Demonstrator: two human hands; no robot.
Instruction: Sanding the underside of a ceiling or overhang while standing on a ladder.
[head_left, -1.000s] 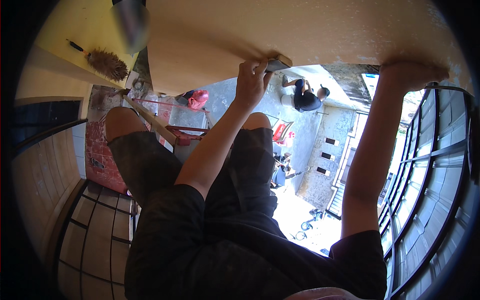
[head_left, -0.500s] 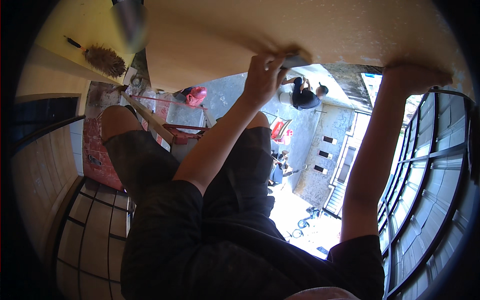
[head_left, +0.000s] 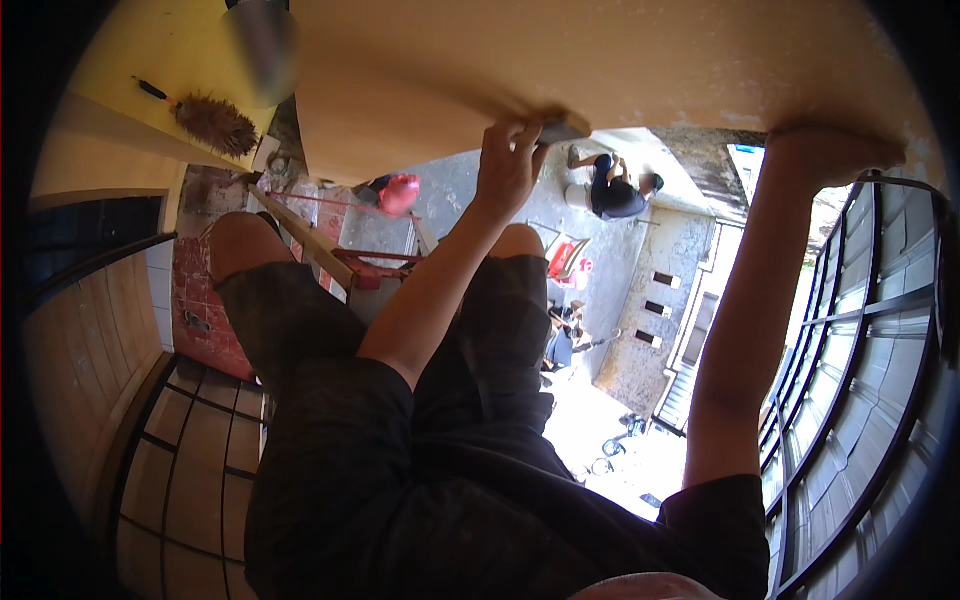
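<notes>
The left hand pinches a small block against the underside of a broad brown panel. The right hand, well to the right of the block, rests at the panel's edge; how its fingers close there I cannot tell. A brown feather duster lies well left of both hands; a seated person is below, between them.

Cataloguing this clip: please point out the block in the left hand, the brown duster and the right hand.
Block [head_left: 566,129], head view: on its exposed side.
Brown duster [head_left: 217,125], head view: on its bristly end.
Right hand [head_left: 834,158], head view: on its middle.
</notes>
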